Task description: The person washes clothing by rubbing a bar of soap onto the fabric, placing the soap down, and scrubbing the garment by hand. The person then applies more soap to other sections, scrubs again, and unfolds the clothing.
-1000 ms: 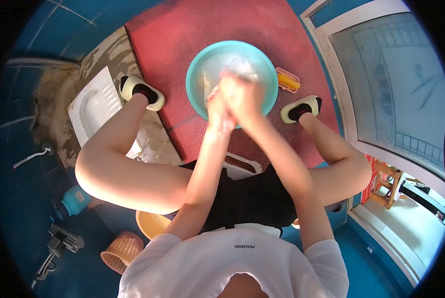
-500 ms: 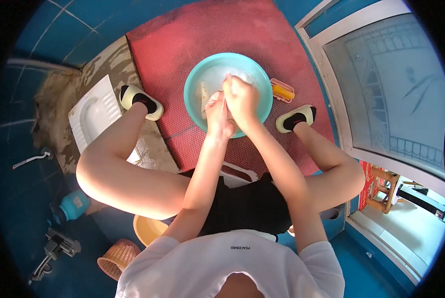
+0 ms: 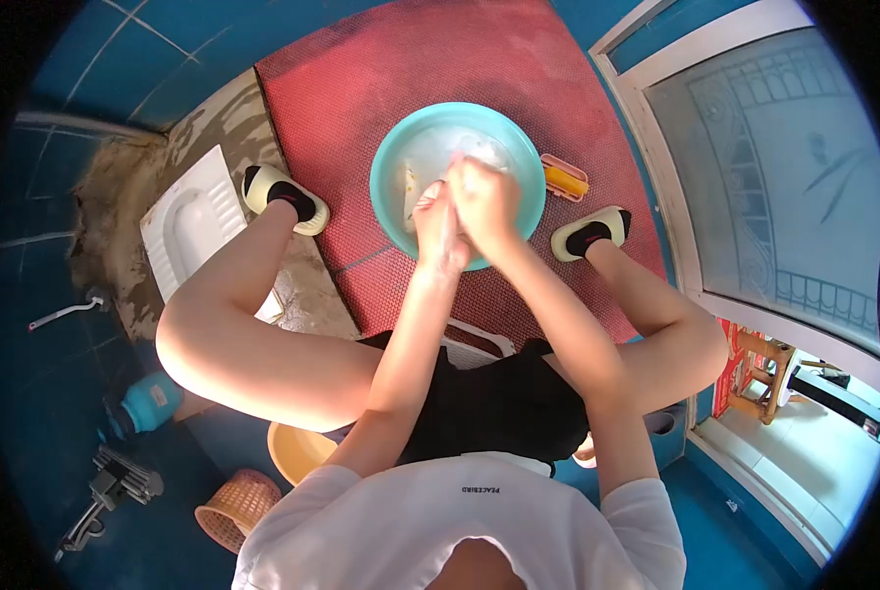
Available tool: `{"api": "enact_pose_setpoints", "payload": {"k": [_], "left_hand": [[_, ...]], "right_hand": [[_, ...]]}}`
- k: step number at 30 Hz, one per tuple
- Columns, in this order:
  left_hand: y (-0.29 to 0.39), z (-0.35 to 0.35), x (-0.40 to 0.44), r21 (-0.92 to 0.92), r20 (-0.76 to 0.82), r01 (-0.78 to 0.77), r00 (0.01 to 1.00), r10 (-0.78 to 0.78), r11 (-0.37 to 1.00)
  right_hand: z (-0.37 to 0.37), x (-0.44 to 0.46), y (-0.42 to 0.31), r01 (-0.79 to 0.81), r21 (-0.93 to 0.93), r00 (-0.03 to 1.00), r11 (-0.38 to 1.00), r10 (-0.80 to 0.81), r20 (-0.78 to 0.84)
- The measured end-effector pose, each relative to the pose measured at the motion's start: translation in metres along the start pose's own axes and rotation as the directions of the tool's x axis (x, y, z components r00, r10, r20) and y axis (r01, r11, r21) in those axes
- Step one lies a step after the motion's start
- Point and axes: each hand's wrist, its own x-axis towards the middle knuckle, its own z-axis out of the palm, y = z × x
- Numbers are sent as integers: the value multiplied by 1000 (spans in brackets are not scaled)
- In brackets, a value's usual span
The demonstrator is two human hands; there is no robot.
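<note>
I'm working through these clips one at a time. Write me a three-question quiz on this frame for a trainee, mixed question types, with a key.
1. Where are the left hand and right hand relative to the turquoise basin?
A) One on each side of it
B) Together over it
C) Both underneath it

2. True or false: the small open case with the yellow bar is inside the basin.

3. Which shoe is nearer to that case, the left shoe or the right shoe?

Key: 1: B. 2: False; it lies beside the basin, on the red mat. 3: The right shoe.
</note>
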Motion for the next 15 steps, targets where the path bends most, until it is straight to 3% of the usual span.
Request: {"api": "enact_pose_setpoints", "payload": {"k": [1, 2, 3, 4, 5, 6, 7, 8, 9, 10, 12, 13, 15], "left_hand": [[0, -11, 4, -135, 111, -3, 994, 18, 991], [4, -24, 16, 105, 213, -147, 969, 122, 984], [-3, -34, 22, 358, 347, -370, 905, 245, 857], [-9, -41, 25, 570, 473, -594, 802, 364, 567], [-4, -36, 20, 649, 576, -722, 672, 464, 240], [-9, -24, 13, 441, 288, -438, 896, 338, 784], [-2, -8, 1, 2, 94, -13, 995, 13, 1000], [6, -5, 1, 28, 19, -29, 999, 29, 999], [3, -26, 14, -80, 242, -68, 966, 85, 994], [11, -27, 13, 9, 255, -132, 959, 125, 991], [-8, -45, 32, 128, 313, -234, 932, 184, 964], [1, -12, 9, -19, 40, 26, 999, -25, 999], [-3, -9, 4, -82, 59, 34, 998, -29, 996]], "right_hand": [[-1, -6, -1, 46, -10, 998, 999, -46, 44], [6, -12, 1, 51, -16, 998, 999, -50, 37], [14, -21, 3, 178, -118, 983, 977, -181, -14], [17, -28, 4, 294, -222, 949, 930, -311, -48], [6, -11, 12, 154, -47, 983, 987, -148, 105], [2, -3, 13, 152, -46, 984, 987, -147, 98], [0, 1, 12, 5, -49, 996, 999, -1, 89], [0, 5, 10, -140, -49, 987, 989, 143, 76], [-2, -10, -1, 171, 155, 985, 973, -165, -53], [-6, -19, -14, 259, 92, 965, 962, -254, -59], [6, -18, 5, 119, -145, 990, 982, -107, 92], [2, -2, 12, 9, 27, 999, 1000, -10, 42], [-4, 5, -3, -197, 143, 980, 970, 192, 49]]}}
